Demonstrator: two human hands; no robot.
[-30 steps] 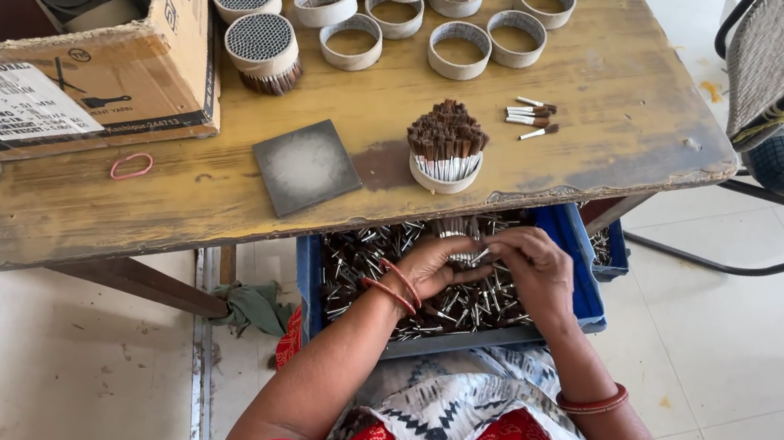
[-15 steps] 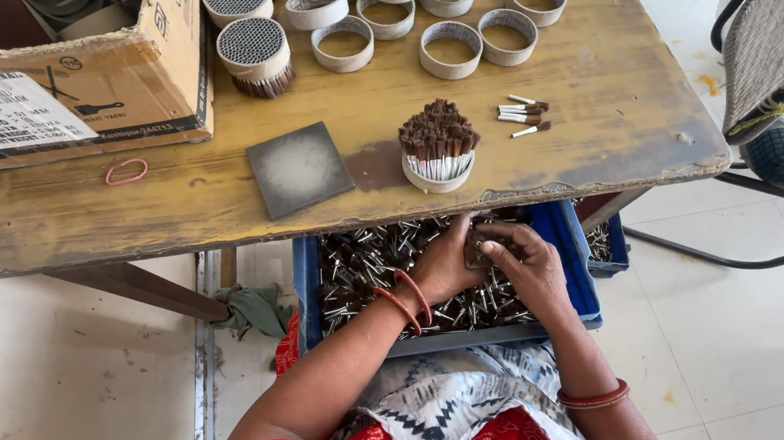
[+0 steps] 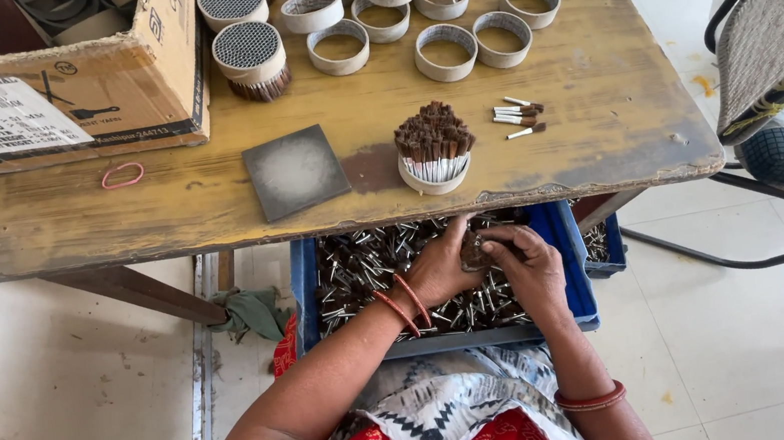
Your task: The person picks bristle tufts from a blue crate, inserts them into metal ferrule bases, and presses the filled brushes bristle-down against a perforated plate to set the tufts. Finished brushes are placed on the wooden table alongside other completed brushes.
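Both hands are down in a blue tray (image 3: pixel 304 284) on my lap, which is full of small brown-tipped white sticks (image 3: pixel 367 262). My left hand (image 3: pixel 443 266) and my right hand (image 3: pixel 532 270) meet over the tray and together grip a small bunch of the sticks (image 3: pixel 473 252). On the wooden table (image 3: pixel 601 122) just above stands a low white ring packed with upright sticks (image 3: pixel 433 149). A few loose sticks (image 3: pixel 518 119) lie to its right.
A grey square pad (image 3: pixel 295 171) and a red rubber band (image 3: pixel 122 175) lie on the table. Several hollow cardboard rings (image 3: pixel 446 49) and two filled rings (image 3: pixel 250 57) sit at the back. A cardboard box (image 3: pixel 61 82) stands back left; a woven chair (image 3: pixel 781 28) at right.
My hands have shifted slightly within the tray and closed together around a bunch of sticks. Nothing on the table moved.
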